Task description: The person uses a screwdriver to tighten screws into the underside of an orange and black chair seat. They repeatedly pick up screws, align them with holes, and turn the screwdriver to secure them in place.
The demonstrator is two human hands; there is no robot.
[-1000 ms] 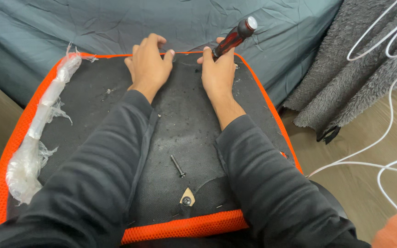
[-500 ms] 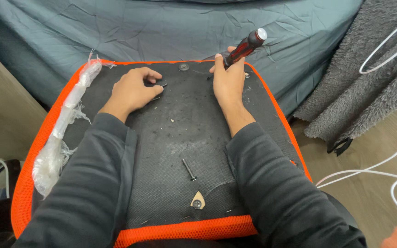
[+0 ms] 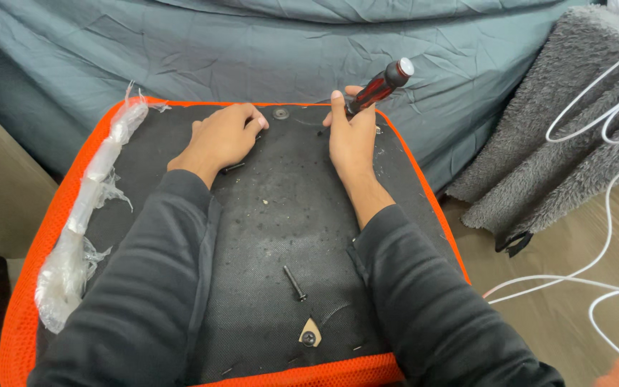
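My left hand (image 3: 220, 137) rests palm down on a black panel with an orange mesh border (image 3: 248, 222), its fingers curled over a small black screw (image 3: 233, 168) near the far edge. My right hand (image 3: 351, 136) grips a screwdriver (image 3: 381, 84) with a red and black handle, the handle pointing up and to the right. A round washer (image 3: 280, 113) lies on the panel between the two hands. Closer to me lie a loose black bolt (image 3: 295, 282) and a small tan plate with a screw (image 3: 310, 333).
Crumpled clear plastic wrap (image 3: 84, 215) runs along the panel's left side. A teal sheet (image 3: 252, 50) covers the surface behind. At right, a grey fuzzy rug (image 3: 560, 136) and white cables (image 3: 610, 107) lie on the wooden floor (image 3: 539, 322).
My left hand has slid left and back from the far edge and curled over a screw. My right hand with the screwdriver has stayed near the far edge. A washer shows between them.
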